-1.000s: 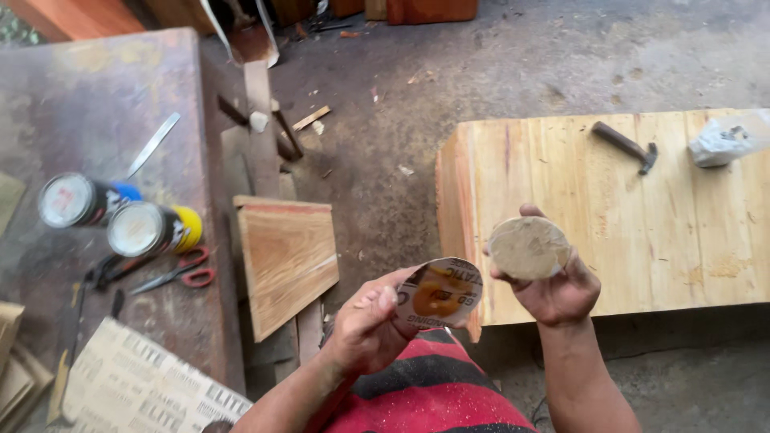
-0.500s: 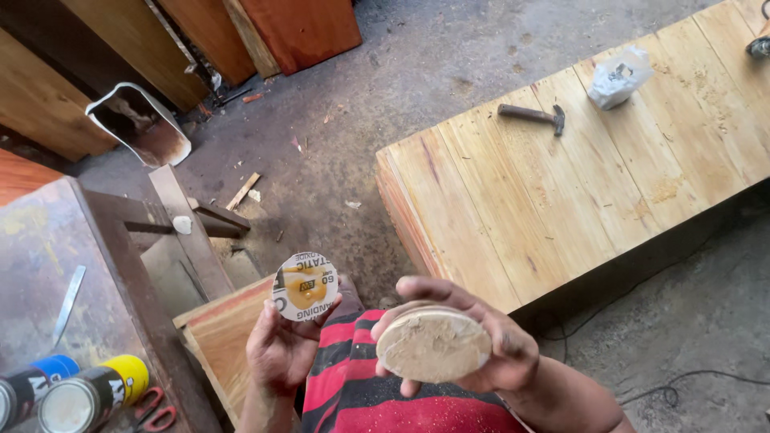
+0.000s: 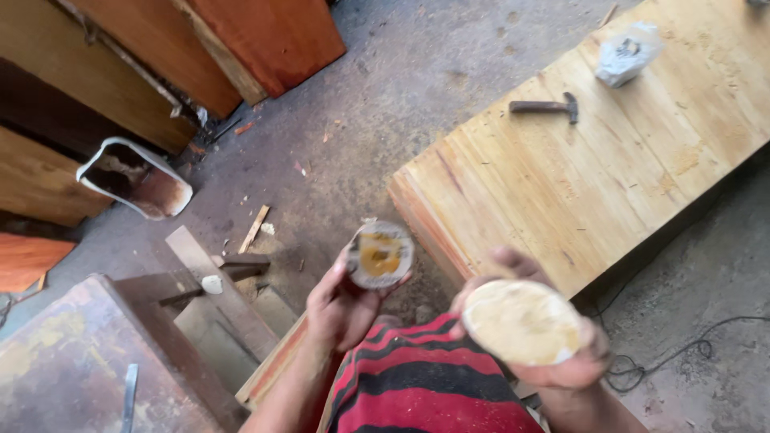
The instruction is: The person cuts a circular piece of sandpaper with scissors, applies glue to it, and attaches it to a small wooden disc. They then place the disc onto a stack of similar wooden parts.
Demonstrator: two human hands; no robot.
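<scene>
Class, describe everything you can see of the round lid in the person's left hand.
The round lid is a flat disc with a pale rim and a yellow-orange smear across its middle, probably metal or plastic, though that is unclear. It is tilted, its smeared face towards the camera. The left hand grips its lower edge with fingertips. It hangs above the grey floor, apart from the paste-filled tin in the right hand.

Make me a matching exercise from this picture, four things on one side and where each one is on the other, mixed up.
Things:
1. small round tin
2. round lid
3. hammer
4. crumpled plastic bag

Places:
A. lying on the pale wooden panel, near its middle
B. in the left hand
C. on the panel's far end, beyond the hammer
D. in the right hand

Pairs: 1-B, 2-D, 3-A, 4-C
</scene>
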